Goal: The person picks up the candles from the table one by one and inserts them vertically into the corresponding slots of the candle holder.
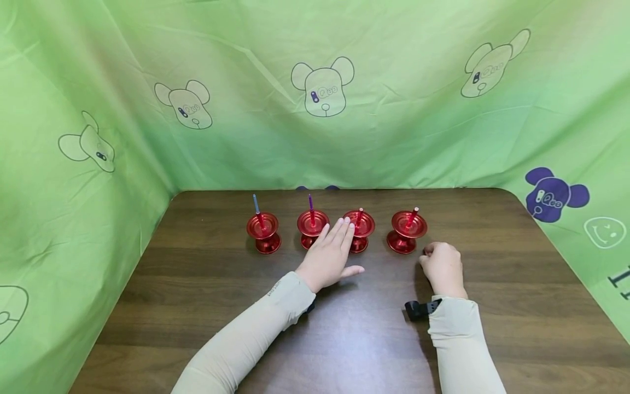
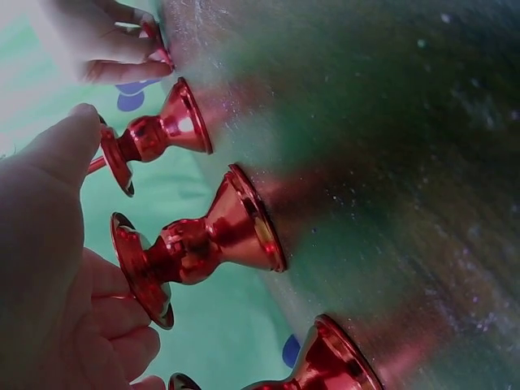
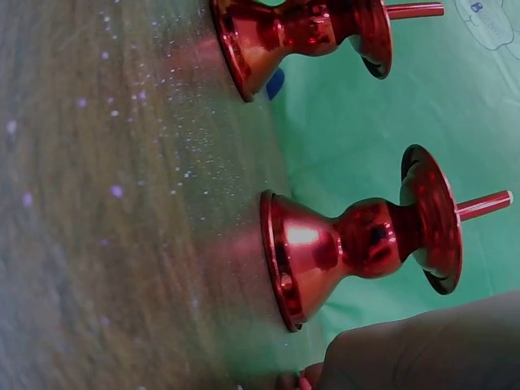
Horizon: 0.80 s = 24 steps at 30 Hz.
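Note:
Red metal candle holders stand upright in a row. The leftmost holder carries a blue candle; a purple candle rises from the second. Short red stems with pale tips stand in the third holder and the rightmost holder. My left hand reaches over the third holder's dish with straight fingers and the thumb spread; contact is unclear. To the right of the rightmost holder, my right hand is low over the table, fingers curled around a small red object, mostly hidden.
The holders stand toward the back of a brown wooden table. Green cloth printed with bear heads hangs behind and at both sides. A black strap sits at the right wrist.

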{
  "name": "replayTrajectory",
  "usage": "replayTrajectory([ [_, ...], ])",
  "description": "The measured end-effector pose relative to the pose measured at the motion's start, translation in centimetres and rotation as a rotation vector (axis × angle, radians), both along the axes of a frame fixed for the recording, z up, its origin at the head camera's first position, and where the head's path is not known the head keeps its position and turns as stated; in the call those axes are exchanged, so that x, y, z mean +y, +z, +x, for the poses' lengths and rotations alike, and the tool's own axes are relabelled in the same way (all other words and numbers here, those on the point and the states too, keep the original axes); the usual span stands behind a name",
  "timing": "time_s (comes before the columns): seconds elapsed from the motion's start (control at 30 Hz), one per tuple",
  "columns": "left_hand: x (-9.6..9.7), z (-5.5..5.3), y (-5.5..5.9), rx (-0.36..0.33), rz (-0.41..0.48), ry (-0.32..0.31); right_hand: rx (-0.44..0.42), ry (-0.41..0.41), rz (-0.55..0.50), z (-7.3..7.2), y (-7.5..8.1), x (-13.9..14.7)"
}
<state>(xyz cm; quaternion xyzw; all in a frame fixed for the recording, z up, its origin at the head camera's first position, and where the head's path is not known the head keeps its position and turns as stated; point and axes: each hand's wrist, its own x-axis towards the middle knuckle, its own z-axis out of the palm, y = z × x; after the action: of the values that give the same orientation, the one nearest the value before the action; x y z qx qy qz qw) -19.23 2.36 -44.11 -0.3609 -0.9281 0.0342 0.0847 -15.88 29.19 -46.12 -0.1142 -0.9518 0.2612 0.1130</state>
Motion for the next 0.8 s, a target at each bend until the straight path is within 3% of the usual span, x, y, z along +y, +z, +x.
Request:
replayTrajectory([
  [0.33, 0.0, -0.1, 0.1, -0.021, 0.004, 0.002, -0.063, 0.037, 0.006, 0.1, 0.7, 0.0],
  [0.5, 0.0, -0.1, 0.0, -0.026, -0.001, 0.002, -0.055, 0.044, 0.021, 0.2, 0.8, 0.0],
  [0.8, -0.1, 0.0, 0.2, -0.027, 0.01, -0.005, -0.055, 0.015, -0.054, 0.5, 1.4, 0.0],
])
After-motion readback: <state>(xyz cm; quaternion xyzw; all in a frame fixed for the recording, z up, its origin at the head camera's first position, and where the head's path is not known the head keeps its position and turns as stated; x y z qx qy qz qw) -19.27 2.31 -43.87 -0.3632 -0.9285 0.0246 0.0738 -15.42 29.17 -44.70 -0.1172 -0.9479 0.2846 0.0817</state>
